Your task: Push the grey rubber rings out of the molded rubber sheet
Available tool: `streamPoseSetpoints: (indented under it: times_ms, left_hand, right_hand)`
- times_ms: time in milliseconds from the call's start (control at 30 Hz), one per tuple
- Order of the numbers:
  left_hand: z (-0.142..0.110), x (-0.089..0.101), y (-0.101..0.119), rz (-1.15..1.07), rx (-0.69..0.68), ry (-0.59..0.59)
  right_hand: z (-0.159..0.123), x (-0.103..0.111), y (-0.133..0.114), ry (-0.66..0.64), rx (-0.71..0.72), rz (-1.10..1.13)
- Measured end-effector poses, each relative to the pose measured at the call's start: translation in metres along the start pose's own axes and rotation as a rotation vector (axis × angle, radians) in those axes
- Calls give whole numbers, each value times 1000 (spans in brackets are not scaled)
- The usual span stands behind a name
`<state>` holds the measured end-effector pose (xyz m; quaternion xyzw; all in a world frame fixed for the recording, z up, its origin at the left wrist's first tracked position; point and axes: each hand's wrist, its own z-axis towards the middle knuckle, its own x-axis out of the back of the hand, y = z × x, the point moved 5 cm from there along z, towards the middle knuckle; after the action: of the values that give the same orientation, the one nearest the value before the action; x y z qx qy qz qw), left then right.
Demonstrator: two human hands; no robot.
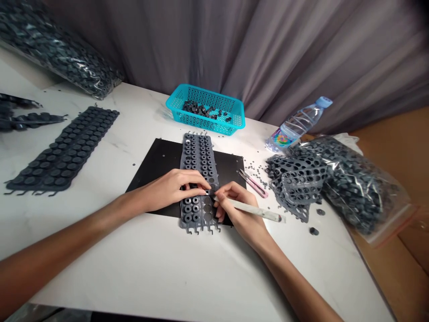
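A grey moulded rubber sheet (200, 167) with rows of round, ring-topped parts lies on a black mat (147, 167). My left hand (174, 190) reaches over it from the left. Its thumb and index fingertip close on a small round rubber part (207, 192) at the sheet's right-hand rows. From the other side, my right hand (239, 205) grips a white pen-shaped tool (258, 210). The tool's tip points at that same small part; its exact end is too small to make out. Several round openings show in the sheet just below the fingertips.
Behind the mat stands a turquoise basket (209, 123) with loose dark parts. Pink-handled snips (254, 184), stripped sheets (298, 183), a water bottle (298, 125) and a bag of parts (358, 188) lie right. Another rubber sheet (67, 154) and a large bag (60, 51) are left.
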<state>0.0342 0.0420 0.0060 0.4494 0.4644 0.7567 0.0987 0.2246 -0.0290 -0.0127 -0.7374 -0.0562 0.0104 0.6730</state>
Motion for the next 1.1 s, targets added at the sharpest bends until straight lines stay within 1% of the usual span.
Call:
streamPoseSetpoints:
  times_ms: [133,467,600,667,767,867,967,1033,1100]
  left_hand:
    - [-1,0,4,23,-35,-7]
    - [-1,0,5,50,-40,16]
    - [-2,-1,8,107,-44,-11]
    - [-3,-3,14,204,-77,-29]
    - [-4,-9,24,449,-145,-41]
    - [-5,-20,30,695,-210,-46]
    - [-7,-32,32,885,-283,-23]
    - [-8,-39,33,972,-331,6]
    - [-8,-41,32,966,-328,53]
  right_hand:
    - [0,-1,0,0,6,-16]
    - [0,-2,0,5,30,-54]
    - [-1,-3,0,2,23,-67]
    - [-2,-3,-1,5,22,-91]
    - [-4,-3,-4,8,32,-150]
    - [-5,-5,-6,18,46,-222]
    - [-7,-7,-5,41,47,-301]
    - [-9,-9,-5,57,44,-349]
    - [-11,-10,-5,76,48,-388]
